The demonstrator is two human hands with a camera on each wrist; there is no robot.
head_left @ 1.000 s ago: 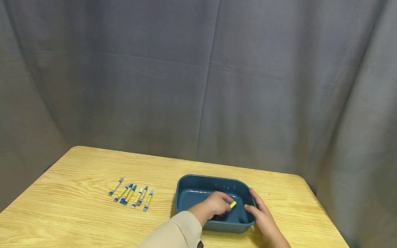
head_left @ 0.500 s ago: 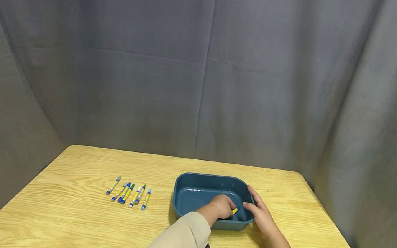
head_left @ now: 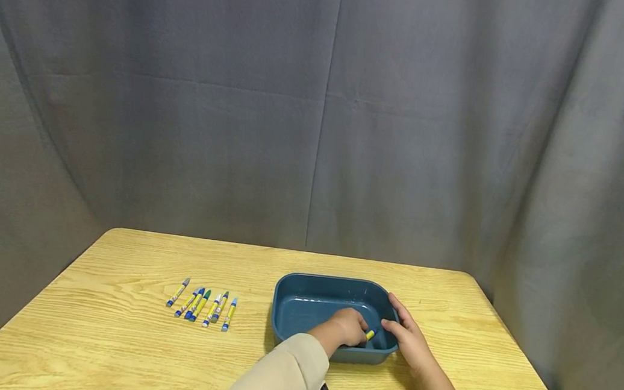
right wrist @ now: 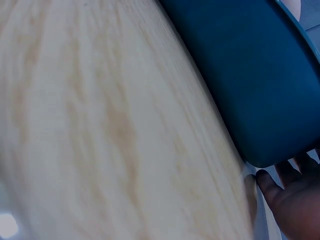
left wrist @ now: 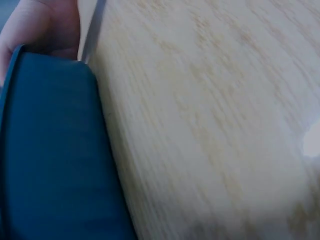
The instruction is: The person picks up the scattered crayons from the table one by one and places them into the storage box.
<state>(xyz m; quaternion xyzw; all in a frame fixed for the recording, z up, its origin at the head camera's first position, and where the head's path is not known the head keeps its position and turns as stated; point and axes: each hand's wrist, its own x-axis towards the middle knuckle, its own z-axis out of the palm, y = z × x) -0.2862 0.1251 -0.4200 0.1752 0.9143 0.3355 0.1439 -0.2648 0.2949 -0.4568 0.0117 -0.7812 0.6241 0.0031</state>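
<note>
In the head view, my left hand (head_left: 348, 327) reaches down inside a dark teal plastic basin (head_left: 295, 314) and pinches a yellow-wrapped crayon (head_left: 371, 334) near its right end. The crayon's blue end sticks out past the fingers; the rest is hidden. My right hand (head_left: 411, 342) grips the basin's right side, thumb over the rim and fingers along the outer wall. The left wrist view has the basin's outer wall (left wrist: 55, 145) with the right hand (left wrist: 47, 25) at its far end. In the right wrist view, the right hand's fingers touch the basin's corner.
Several crayons (head_left: 202, 306) with yellow wrappers and blue, green, grey or white ends lie side by side on the wooden table (head_left: 117, 338), left of the basin. A grey curtain (head_left: 228, 153) hangs behind the table.
Inside the basin, my left hand has moved slightly right and nearer the front with the crayon, then stays almost still. The right hand keeps its hold on the rim.
</note>
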